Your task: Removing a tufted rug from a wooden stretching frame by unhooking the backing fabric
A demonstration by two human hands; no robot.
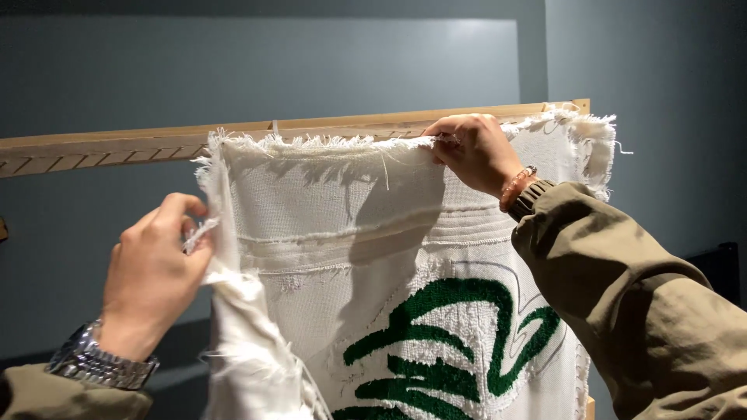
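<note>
Left hand point(152, 276) pinches the frayed side edge of the white cloth point(373, 257); right hand point(475, 152) pinches its top hem at the wooden frame point(117, 146). Keep tension even, avoid tearing fringe.

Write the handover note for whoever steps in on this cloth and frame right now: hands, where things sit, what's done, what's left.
Left hand: pinching the frayed left edge of the white cloth, pulled out to the side.
Right hand: fingers gripping the cloth's top edge at the wooden frame bar.
Cloth: hangs from the bar, top fringe along it; green tufted pattern on the lower part, with drawn outlines beside it still unfilled.
Done: the right stretch of the top edge lies along the bar.
Left: left edge is loose and bunched; whether the top is fastened cannot be told.
</note>
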